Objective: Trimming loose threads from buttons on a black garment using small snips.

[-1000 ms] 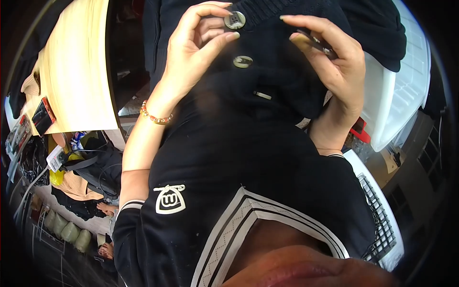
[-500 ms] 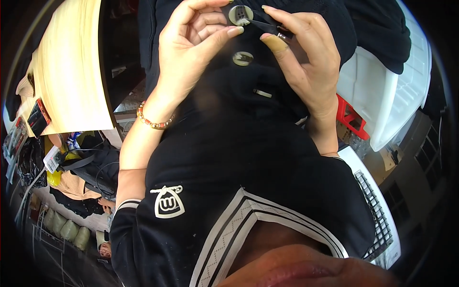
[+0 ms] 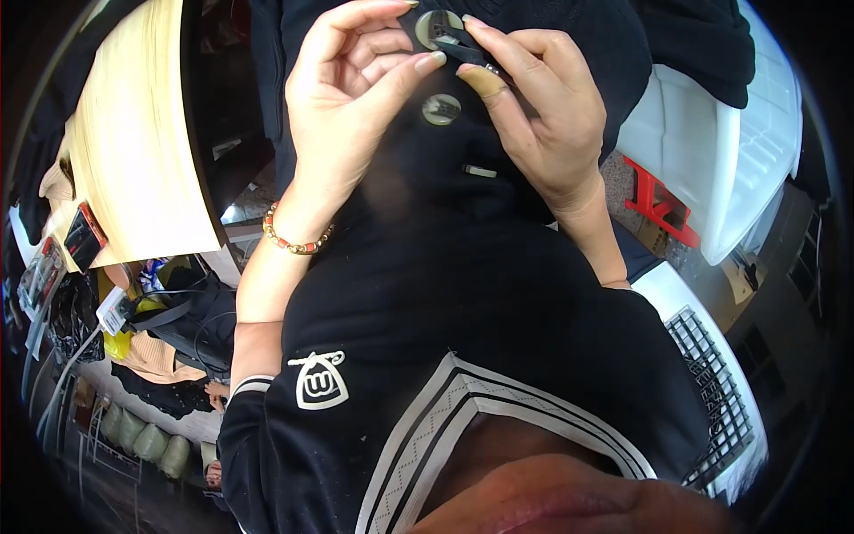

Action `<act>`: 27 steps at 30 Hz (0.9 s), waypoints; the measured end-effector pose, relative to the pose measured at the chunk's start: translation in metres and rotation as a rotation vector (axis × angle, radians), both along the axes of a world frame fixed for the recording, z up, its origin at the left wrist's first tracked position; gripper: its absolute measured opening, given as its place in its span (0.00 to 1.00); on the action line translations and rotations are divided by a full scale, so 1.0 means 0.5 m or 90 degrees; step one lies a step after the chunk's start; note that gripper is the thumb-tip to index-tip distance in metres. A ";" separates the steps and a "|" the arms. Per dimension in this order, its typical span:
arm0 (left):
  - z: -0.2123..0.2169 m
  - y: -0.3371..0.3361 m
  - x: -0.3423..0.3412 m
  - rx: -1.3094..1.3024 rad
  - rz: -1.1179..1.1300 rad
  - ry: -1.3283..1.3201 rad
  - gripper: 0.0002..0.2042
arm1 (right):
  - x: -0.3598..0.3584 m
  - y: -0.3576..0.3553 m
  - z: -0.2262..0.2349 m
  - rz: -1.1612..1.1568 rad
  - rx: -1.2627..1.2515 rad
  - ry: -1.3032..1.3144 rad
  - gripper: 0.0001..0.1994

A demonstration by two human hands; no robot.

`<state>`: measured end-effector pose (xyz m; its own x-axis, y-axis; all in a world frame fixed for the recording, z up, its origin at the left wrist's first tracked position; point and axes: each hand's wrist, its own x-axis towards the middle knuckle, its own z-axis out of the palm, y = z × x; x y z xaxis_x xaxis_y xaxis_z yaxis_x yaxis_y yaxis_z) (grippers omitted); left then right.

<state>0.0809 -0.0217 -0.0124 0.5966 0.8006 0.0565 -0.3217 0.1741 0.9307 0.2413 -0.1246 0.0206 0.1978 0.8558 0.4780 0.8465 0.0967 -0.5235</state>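
Observation:
Dark knitted garment lies across my lap, with a row of large pale-rimmed buttons down it. At the top, my left hand grips the cloth around a round button, thumb at its lower edge and forefinger above. My right hand, a tan covering on its thumb, holds small dark thread snips between thumb and forefinger. Their blades lie over the button's face; whether they touch thread is hidden. Just below is a second button, and a third button shows edge-on.
A pale wooden tabletop stands at the left, with a phone on it. Bags lie below. A white plastic bin, a red plastic piece and a black grid on white are at the right. Another person's hand shows at lower left.
My right hand has moved left, bringing the snips' blades from the button's right side over its face. My left hand has shifted slightly left and still holds the cloth.

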 end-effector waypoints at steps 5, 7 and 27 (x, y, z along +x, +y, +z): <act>-0.007 0.000 0.001 0.060 0.016 -0.014 0.21 | -0.003 0.000 0.000 0.002 0.006 0.005 0.17; -0.008 0.000 0.001 0.070 0.011 -0.013 0.21 | -0.003 -0.002 -0.002 0.003 0.000 0.010 0.17; -0.051 0.015 -0.002 0.106 0.016 0.068 0.19 | -0.007 0.019 0.071 -0.048 -0.031 0.157 0.13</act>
